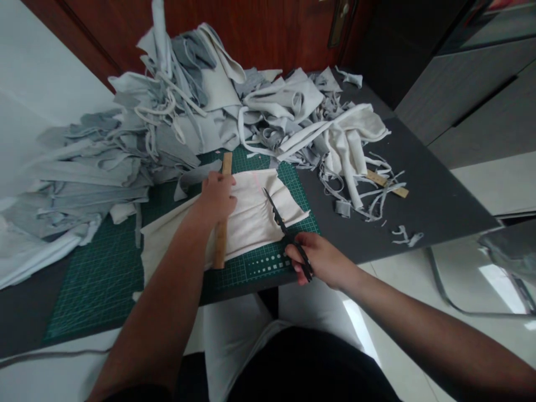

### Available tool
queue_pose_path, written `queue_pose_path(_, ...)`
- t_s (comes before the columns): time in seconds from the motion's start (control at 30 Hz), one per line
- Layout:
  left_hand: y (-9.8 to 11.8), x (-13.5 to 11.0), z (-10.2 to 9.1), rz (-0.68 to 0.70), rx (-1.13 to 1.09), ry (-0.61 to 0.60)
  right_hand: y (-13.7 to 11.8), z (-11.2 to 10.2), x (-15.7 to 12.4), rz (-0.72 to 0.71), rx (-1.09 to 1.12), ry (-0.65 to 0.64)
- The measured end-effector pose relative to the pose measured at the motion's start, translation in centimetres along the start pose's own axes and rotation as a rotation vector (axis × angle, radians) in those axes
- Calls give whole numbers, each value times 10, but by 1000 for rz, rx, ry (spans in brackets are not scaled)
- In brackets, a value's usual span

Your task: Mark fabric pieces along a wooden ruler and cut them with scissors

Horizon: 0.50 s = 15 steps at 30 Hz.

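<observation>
A cream piece of cloth (251,215) lies across the green cutting mat (100,279), wrinkled toward its right part. Across it runs a wooden ruler (221,245), roughly upright in view. My left hand (218,196) rests over the ruler's upper half with bent fingers, holding it against the cloth. In my right hand (314,257) is a pair of black-handled scissors (280,220), fingers wrapped round the handles. The blades point up and left over the cloth's right part, the tip near a faint pink mark (255,180). Whether the blades touch the cloth, I cannot tell.
Heaped grey and cream cloth (201,84) fills the back and left of the dark table (439,206). Right of the mat lie thin cloth strips (381,195) over another wooden ruler (401,192). Small scraps (408,237) sit near the front right edge. A door (276,33) stands behind.
</observation>
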<state>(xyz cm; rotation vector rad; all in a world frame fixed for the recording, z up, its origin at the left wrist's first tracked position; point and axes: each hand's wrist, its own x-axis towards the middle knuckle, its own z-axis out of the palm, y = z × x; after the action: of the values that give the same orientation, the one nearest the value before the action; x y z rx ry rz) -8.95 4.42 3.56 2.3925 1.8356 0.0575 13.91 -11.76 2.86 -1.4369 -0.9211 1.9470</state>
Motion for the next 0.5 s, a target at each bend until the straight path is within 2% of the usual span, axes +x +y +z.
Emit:
queue_pose_path(0.07,4,-15,-9,-38,32,30,1,-1,1,4,-22,0)
queue_pose_path(0.13,20,-43,-16,-28,36,76,2,-1,1,8,-32,2)
queue_pose_path(0.17,31,-59,-17,37,-8,50,2,-2,1,8,-30,1)
queue_pose_path(0.23,56,-92,-14,215,-172,-99,3,-2,1,7,-19,-4)
queue_pose_path(0.27,67,-107,-9,280,-241,-165,4,-2,1,7,-19,-3)
queue_pose_path(0.3,77,-118,-4,308,-272,-183,4,-2,1,8,-23,-3)
queue_pose_path(0.4,93,-134,17,253,-257,-92,6,-3,2,2,-47,2)
queue_pose_path(0.5,93,-130,33,171,-267,35,7,-4,2,12,-46,11)
